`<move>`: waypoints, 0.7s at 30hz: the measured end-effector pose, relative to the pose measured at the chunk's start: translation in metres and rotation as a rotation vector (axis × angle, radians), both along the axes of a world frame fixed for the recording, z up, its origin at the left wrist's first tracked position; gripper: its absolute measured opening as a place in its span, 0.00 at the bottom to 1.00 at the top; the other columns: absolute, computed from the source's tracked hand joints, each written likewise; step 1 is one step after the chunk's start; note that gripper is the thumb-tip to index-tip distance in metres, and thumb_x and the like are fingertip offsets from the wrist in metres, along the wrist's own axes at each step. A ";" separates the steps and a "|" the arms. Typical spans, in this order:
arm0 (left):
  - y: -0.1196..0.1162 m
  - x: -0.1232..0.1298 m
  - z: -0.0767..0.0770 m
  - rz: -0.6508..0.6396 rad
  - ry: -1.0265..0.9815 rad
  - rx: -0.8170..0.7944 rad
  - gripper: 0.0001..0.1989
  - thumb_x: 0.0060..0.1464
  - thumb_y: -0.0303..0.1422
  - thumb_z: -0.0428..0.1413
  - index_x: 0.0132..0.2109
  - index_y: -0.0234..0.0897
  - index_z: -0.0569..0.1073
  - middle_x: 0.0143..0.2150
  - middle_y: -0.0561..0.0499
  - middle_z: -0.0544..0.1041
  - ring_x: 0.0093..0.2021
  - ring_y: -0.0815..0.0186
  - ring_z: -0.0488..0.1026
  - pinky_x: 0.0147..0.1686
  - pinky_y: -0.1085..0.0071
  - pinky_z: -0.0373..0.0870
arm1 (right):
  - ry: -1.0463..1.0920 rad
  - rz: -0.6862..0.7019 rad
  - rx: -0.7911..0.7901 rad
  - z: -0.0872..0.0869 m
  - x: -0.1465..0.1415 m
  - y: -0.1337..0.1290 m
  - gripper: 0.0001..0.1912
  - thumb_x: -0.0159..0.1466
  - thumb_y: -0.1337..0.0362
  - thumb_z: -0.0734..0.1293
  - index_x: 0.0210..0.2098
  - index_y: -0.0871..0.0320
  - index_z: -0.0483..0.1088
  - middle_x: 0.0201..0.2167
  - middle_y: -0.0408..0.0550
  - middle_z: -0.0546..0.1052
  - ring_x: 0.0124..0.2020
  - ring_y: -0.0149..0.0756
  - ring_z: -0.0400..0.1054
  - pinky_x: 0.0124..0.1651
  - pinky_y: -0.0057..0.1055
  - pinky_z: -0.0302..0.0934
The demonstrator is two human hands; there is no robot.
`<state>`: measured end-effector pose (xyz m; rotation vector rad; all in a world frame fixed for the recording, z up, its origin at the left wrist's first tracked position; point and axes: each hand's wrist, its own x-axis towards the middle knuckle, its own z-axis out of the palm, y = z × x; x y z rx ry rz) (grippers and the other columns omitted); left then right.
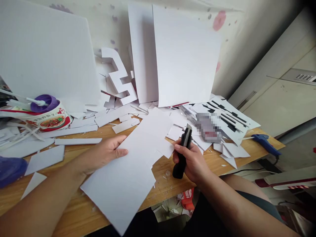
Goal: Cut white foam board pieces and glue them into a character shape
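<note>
My left hand (108,153) grips the left edge of a white foam board (128,164), thumb on top and the other fingers partly hidden beneath it. The board is tilted over the wooden table (81,204), its near corner past the front edge. Stepped notches are cut along its right side. Wrapped round a black utility knife (183,153), my right hand (192,159) stands just right of the board, the blade end pointing up and away. Whether its fingertips touch the board's right tab, I cannot tell.
White offcuts (127,125) litter the table. A paper food tub (53,118) with a purple tape roll (44,102) stands at left. Large white sheets (185,56) lean at the back, beside a notched white piece (120,79). A blue glue gun (266,143) lies on the right.
</note>
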<state>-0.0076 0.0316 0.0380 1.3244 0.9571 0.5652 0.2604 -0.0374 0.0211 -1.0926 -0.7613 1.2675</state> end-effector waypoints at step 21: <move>0.022 -0.004 -0.009 -0.078 0.548 1.034 0.18 0.60 0.38 0.50 0.53 0.43 0.77 0.51 0.45 0.75 0.53 0.52 0.69 0.55 0.59 0.58 | -1.371 0.668 0.457 0.029 0.087 -0.008 0.17 0.66 0.60 0.64 0.54 0.44 0.69 0.42 0.45 0.79 0.36 0.41 0.74 0.34 0.33 0.66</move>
